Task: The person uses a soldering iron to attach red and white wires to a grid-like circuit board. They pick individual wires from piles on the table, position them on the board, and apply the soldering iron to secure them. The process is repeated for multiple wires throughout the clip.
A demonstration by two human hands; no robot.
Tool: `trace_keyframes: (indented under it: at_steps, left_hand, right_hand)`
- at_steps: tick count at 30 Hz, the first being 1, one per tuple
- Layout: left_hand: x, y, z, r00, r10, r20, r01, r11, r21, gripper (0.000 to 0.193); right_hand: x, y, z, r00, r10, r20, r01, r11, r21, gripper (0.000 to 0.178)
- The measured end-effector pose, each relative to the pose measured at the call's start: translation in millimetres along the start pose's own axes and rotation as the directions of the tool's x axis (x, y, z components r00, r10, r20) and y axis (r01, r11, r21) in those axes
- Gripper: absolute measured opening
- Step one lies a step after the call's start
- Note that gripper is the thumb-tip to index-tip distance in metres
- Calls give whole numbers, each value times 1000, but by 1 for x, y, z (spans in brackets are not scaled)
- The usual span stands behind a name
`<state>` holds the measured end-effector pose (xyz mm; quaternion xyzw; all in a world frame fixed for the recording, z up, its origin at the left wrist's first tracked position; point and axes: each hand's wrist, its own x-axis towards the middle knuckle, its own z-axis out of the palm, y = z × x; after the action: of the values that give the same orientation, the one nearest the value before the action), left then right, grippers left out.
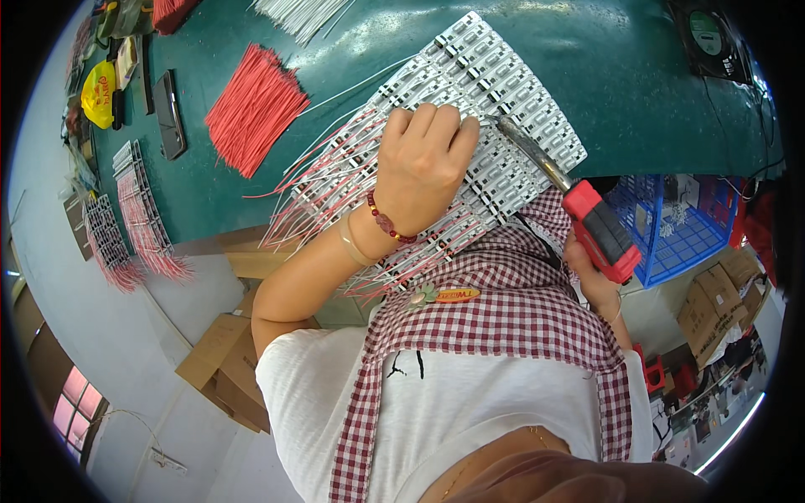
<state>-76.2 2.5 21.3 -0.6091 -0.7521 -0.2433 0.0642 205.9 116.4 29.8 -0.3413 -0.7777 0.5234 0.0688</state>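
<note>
A grid-like panel of small white plastic modules point(524, 101) lies at a slant on the green table, overhanging its near edge. Rows on its left part carry thin red and white wires point(323, 180) that trail off to the left. My left hand point(426, 159) rests over the middle of the panel with its fingers curled in a pinch; the fingertips, and whatever they hold, are hidden. A red and black soldering gun point(599, 228) is in my right hand point(591, 272), partly covered by its body. Its metal tip points at the panel right beside my left fingertips.
Cut red wires point(256, 113) lie in a bundle left of the panel, white wires point(306, 12) behind. Farther left are a black phone point(168, 116), a yellow package point(98, 94) and two wired panels point(138, 197). A blue crate point(675, 243) stands at right; a black fan-like device point(711, 38) sits far right.
</note>
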Motion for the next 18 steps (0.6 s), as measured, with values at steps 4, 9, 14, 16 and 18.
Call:
trace_keyframes:
  at_steps: [4, 9, 14, 16, 18]
  left_hand:
    - [1, -1, 3, 1000, 12, -23, -12, 1000, 0, 21]
    - [1, 0, 1, 1000, 11, -8, -11, 1000, 23, 20]
    - [1, 0, 2, 1000, 10, -16, -10, 999, 35, 20]
    - [0, 0, 2, 1000, 10, -24, -10, 1000, 26, 20]
    - [0, -1, 2, 1000, 12, -29, -11, 1000, 17, 20]
  right_hand:
    - [3, -8, 1, 1000, 4, -8, -4, 1000, 0, 20]
    - [-4, 6, -3, 998, -53, -29, 51, 997, -56, 19]
    - [-4, 0, -3, 999, 32, -8, -32, 999, 43, 19]
    - [-2, -3, -3, 1000, 21, -4, -21, 998, 65, 19]
    - [-2, 0, -1, 1000, 6, -7, -5, 998, 55, 19]
